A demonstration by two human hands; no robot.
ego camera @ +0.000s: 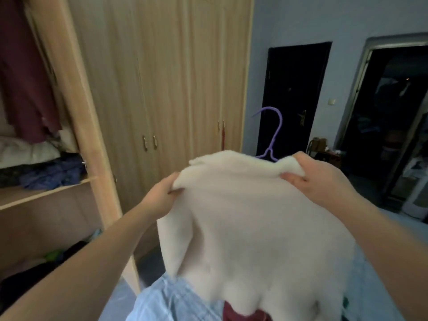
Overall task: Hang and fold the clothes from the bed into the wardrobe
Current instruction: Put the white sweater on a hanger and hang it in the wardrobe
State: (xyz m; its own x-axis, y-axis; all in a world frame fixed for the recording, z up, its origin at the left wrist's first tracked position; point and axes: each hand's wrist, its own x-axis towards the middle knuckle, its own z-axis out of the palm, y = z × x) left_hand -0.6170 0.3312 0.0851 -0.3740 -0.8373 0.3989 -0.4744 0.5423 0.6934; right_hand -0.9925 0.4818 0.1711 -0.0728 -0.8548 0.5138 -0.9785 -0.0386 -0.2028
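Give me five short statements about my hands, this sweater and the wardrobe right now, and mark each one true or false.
1. The left hand and the right hand each grip the white sweater near its top. True.
2. The hanger in the sweater is green. False: it is purple.
3. The sweater hangs from a rail in the wardrobe. False: both hands hold it up in the air.
4. A maroon garment hangs in the open wardrobe section on the left. True.
5. The wardrobe doors behind the sweater stand open. False: they are closed.
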